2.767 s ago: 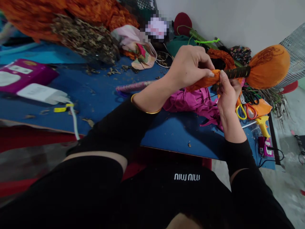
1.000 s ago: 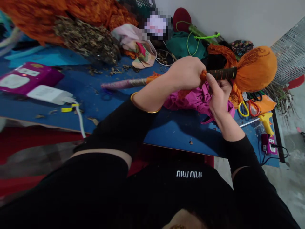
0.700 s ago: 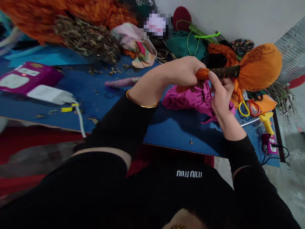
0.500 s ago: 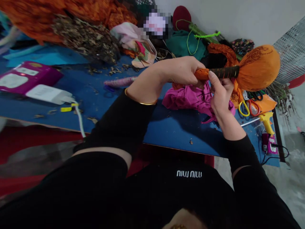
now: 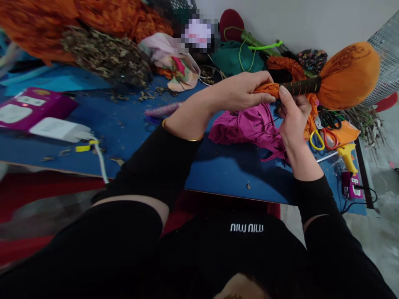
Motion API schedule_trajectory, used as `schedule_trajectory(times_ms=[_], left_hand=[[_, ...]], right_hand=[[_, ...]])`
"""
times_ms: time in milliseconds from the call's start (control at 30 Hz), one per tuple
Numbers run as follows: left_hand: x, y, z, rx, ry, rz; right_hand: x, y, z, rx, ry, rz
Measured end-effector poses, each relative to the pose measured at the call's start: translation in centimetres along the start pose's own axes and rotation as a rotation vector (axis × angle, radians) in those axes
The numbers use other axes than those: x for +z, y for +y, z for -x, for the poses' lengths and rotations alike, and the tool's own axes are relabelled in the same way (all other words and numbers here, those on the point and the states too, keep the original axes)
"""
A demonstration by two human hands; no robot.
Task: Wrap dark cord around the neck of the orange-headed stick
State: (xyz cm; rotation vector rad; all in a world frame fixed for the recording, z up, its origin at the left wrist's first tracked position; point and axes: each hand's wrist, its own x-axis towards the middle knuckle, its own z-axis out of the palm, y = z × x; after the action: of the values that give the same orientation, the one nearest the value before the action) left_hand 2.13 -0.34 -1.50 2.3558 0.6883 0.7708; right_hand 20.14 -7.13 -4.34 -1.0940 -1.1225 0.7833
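Observation:
Both my hands hold an orange cloth bundle (image 5: pixel 349 74) above the blue table (image 5: pixel 131 124): a round stuffed head on a neck bound with dark cord (image 5: pixel 301 87). My left hand (image 5: pixel 243 91) is closed round the loose orange cloth tail at the neck's left end. My right hand (image 5: pixel 293 114) is closed on the bound neck from below, thumb pressed on the cord. A crumpled magenta cloth (image 5: pixel 246 126) lies on the table just under my hands.
Yellow and red scissors (image 5: pixel 322 139), a yellow glue gun (image 5: pixel 346 155) and a purple power strip (image 5: pixel 350 187) lie at the right edge. A purple box (image 5: pixel 28 106), white adapter, dried herbs (image 5: pixel 106 56) and heaped cloths fill the left and back.
The bundle has risen slightly and shifted right, its head now higher. My left hand has slid along the orange tail and my right thumb stays on the cord-bound neck.

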Motion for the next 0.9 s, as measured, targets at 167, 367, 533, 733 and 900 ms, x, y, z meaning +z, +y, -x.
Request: schedule_trajectory(times_ms=[167,367,533,733,900], left_hand=[[-0.3,1.5,0.8,-0.063,0.064,-0.191],[-1.2,3.1,1.2,-0.128,0.126,-0.217],[-0.9,4.1,0.8,-0.22,0.129,-0.323],[-0.1,5.0,0.5,-0.33,0.127,-0.358],[0.9,5.4,0.4,-0.449,0.112,-0.421]], right_hand=[[-0.5,1.0,-1.1,-0.049,-0.005,0.032],[-0.2,2.2,-1.8,-0.233,-0.083,-0.101],[0.6,2.5,-0.7,-0.412,0.157,-0.038],[-0.8,-0.6,1.6,-0.752,0.01,0.504],[-0.8,0.5,1.9,-1.082,-0.135,0.835]])
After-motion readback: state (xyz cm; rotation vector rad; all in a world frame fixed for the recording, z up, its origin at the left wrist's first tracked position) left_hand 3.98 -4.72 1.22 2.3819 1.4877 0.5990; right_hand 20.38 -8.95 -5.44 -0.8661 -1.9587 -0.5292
